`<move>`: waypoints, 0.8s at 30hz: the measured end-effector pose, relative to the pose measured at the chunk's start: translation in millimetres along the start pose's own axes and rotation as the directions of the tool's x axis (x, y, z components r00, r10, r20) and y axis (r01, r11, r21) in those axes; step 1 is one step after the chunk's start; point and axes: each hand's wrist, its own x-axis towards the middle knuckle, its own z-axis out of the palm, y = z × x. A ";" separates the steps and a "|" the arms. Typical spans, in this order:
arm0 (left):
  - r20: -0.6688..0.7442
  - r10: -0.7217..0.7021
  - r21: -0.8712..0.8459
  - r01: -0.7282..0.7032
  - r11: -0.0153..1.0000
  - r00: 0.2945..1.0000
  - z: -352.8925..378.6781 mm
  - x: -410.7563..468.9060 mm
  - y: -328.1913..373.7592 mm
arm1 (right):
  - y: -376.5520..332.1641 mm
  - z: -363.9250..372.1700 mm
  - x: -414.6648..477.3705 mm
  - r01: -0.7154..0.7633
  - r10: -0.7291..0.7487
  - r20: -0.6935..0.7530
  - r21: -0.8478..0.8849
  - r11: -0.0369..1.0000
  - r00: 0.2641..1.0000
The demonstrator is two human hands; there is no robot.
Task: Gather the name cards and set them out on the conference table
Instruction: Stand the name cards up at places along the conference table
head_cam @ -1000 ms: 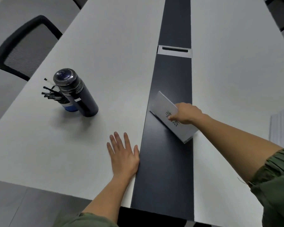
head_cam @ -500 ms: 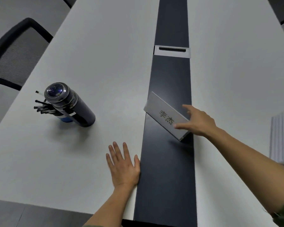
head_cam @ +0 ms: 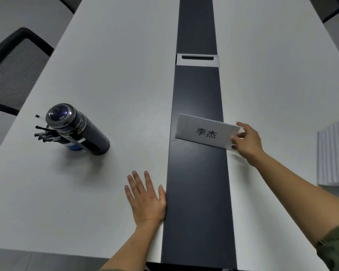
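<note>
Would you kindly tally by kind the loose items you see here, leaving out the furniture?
Name card: 1
Flask: 1
Pen cup: 1 (pens too bunched to count)
White stack: 1
Total: 4

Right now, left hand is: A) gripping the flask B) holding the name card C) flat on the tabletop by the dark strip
C: the left hand lies flat, fingers straight, on the white tabletop beside the dark strip; the right hand pinches the name card.
</note>
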 end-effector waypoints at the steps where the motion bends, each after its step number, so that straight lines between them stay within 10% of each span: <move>1: -0.003 0.002 0.000 -0.002 1.000 1.000 0.4 0.5 0.0 | 1.6 2.7 2.0 0.019 -0.019 -0.002 -0.010 1.000 1.000; 24: 0.013 -0.016 0.022 0.016 1.000 1.000 2.1 0.5 -0.8 | -12.5 14.8 18.7 0.201 -0.170 0.184 -0.162 0.966 0.968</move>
